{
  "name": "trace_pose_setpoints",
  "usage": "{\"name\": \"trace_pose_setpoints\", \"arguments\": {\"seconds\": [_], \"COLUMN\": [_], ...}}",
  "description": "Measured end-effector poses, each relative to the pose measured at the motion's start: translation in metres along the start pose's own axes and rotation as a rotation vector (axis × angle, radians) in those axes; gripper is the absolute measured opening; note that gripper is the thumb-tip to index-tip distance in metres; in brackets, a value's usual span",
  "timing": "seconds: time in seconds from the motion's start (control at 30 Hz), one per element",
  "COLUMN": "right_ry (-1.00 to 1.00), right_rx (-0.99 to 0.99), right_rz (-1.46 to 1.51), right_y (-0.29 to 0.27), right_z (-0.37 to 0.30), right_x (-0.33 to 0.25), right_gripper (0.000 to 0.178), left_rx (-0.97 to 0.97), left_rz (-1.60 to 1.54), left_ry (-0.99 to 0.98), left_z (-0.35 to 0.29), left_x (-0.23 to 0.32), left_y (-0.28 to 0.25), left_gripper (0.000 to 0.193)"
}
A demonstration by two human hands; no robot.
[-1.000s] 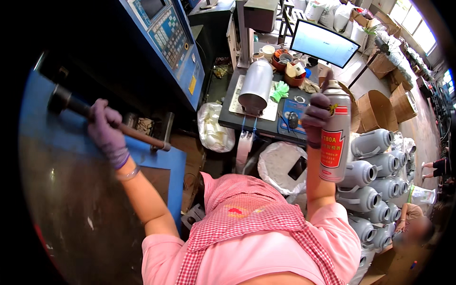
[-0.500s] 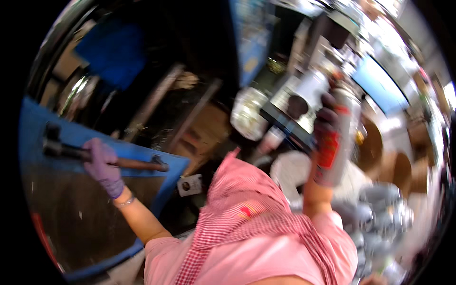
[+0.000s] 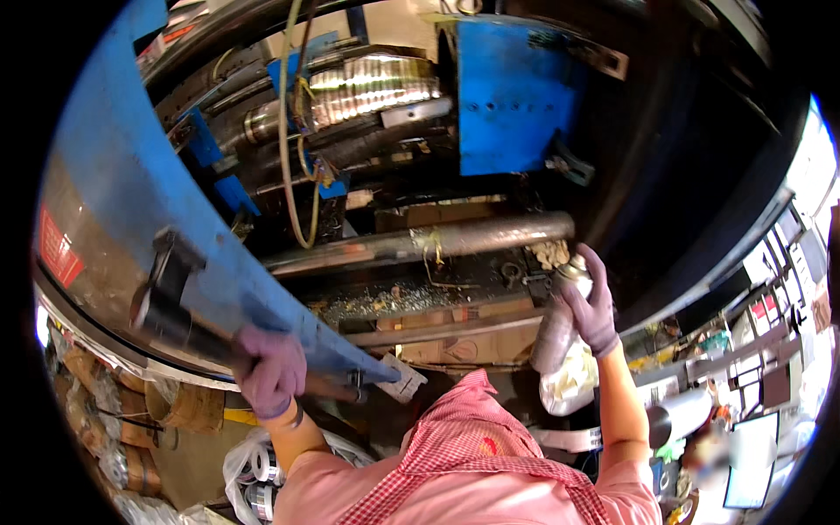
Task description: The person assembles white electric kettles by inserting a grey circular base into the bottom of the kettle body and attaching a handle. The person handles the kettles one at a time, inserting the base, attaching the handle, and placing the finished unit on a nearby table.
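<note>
My left hand (image 3: 269, 372), in a purple glove, grips the dark bar handle (image 3: 179, 319) on a blue sliding machine door (image 3: 149, 188). In my right hand (image 3: 588, 302), also gloved, is a metal spray can (image 3: 557, 317), held upright with its nozzle up near a thick steel tie bar (image 3: 420, 243) inside the open machine. My pink shirt and red checked scarf fill the bottom middle.
Inside the machine are a blue plate (image 3: 512, 96), a ribbed silver barrel (image 3: 372, 83), hoses, yellow cables (image 3: 293, 131) and debris on a ledge. A monitor (image 3: 751, 472) and cluttered desk lie lower right. Bags and rolls sit lower left.
My view has swung from the desk side to the open machine interior. The right hand has carried the spray can down and in toward the machine. The left hand stays on the door handle.
</note>
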State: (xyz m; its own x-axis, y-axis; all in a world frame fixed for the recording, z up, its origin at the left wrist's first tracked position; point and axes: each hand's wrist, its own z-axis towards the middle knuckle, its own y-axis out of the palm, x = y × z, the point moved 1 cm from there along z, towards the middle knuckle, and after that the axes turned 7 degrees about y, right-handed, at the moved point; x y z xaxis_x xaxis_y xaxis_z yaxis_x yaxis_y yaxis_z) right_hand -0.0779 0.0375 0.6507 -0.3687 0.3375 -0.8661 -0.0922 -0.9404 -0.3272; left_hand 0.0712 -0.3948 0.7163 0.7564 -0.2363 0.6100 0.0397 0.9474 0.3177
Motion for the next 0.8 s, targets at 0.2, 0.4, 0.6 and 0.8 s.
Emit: {"name": "trace_pose_setpoints", "arguments": {"seconds": [0.2,0.4,0.6,0.8], "right_ry": [-0.044,-0.486,-0.63,-0.678], "right_rx": [-0.33,-0.157,0.032,0.069], "right_rz": [0.057,-0.072,-0.064,-0.021], "right_y": [0.119,0.242,0.324,0.346], "right_z": [0.154,0.279,0.314,0.312], "right_x": [-0.023,-0.055,-0.079,-0.067], "right_gripper": [0.067,0.066,0.062,0.061], "left_rx": [-0.145,-0.973,-0.848,-0.701], "left_rz": [-0.148,-0.364,-0.399,-0.418], "left_ry": [0.084,-0.377,-0.189,-0.115], "left_z": [0.011,0.06,0.053,0.035], "left_x": [0.023,0.044,0.054,0.056], "left_y": [-0.045,-0.099,-0.118,-0.142], "left_gripper": [0.045,0.029,0.027,0.026]}}
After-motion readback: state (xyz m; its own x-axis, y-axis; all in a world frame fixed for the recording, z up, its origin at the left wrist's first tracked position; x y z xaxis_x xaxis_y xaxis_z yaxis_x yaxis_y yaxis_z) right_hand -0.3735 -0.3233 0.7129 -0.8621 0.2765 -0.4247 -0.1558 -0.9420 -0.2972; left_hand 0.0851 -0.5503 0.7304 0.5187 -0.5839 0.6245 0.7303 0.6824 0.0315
